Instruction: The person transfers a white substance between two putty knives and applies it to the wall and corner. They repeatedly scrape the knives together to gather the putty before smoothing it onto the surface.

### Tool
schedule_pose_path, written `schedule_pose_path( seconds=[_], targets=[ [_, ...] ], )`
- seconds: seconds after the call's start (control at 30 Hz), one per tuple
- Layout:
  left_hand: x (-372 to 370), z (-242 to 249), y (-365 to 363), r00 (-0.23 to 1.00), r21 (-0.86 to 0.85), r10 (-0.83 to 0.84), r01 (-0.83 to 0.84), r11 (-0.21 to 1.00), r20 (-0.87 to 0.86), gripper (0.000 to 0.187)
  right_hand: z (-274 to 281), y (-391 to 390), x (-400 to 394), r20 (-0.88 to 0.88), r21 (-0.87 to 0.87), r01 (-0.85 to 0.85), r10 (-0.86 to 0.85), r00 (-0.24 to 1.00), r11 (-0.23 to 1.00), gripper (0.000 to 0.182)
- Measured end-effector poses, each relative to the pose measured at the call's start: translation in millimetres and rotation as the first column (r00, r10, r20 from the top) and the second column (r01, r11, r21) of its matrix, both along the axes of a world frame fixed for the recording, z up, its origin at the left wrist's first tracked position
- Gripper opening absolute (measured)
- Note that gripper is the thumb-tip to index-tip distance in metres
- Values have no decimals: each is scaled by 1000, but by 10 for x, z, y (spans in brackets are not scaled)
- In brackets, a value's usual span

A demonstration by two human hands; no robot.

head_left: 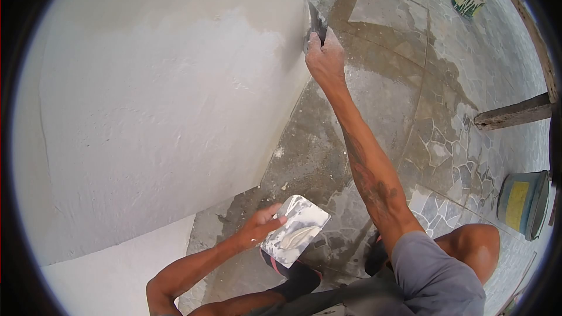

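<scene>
My right hand (pixel 326 58), dusted with white, grips a putty knife (pixel 318 22) at the end of my outstretched arm. Its dark blade is up against the edge of the white wall (pixel 152 99). Low in the view, my left hand (pixel 262 225) is closed around one side of a flat rectangular plate (pixel 304 212), thumb on top. A smear of white putty (pixel 301 237) lies on this plate, along with grey scuffs. Fresh-looking patches and fine ridges mark the wall's surface.
Stone-patterned floor (pixel 439 149) with wet and dusty patches stretches right of the wall. A paint-stained bucket (pixel 467 1) stands far off at the upper right, and a grey bucket with a yellow label (pixel 520 205) is nearer. A wooden beam (pixel 514 112) juts in from the right.
</scene>
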State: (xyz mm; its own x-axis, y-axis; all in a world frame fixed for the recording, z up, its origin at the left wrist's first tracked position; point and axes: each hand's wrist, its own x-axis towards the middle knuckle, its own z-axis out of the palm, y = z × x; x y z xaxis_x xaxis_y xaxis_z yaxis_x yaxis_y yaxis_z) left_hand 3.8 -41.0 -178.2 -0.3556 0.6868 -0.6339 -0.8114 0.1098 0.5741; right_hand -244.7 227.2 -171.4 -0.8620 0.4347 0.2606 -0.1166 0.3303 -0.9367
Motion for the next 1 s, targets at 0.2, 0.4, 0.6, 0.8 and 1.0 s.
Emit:
schedule_pose_path(
  seconds=[0.2, 0.4, 0.6, 0.8, 1.0],
  targets=[
    [16, 31, 10, 999, 6, 29, -29, 1000, 20, 41, 313, -92, 70, -40, 110, -13, 17, 999, 994, 35],
    [16, 72, 21, 999, 12, 24, -25, 1000, 34, 42, 453, -204, 351, -258, 194, -100, 149, 955, 976, 38],
    [31, 79, 34, 998, 6, 50, -50, 999, 23, 42, 580, -77, 424, -304, 162, -31, 80, 949, 986, 37],
    [23, 93, 26, 1000, -6, 28, -28, 1000, 5, 44, 576, 10, -38, -441, 291, 61, 77, 894, 955, 38],
    [36, 133, 45, 996, 22, 66, -68, 997, 56, 44, 510, -164, -24, -418, 333, 66, 85, 904, 940, 49]
  ],
)
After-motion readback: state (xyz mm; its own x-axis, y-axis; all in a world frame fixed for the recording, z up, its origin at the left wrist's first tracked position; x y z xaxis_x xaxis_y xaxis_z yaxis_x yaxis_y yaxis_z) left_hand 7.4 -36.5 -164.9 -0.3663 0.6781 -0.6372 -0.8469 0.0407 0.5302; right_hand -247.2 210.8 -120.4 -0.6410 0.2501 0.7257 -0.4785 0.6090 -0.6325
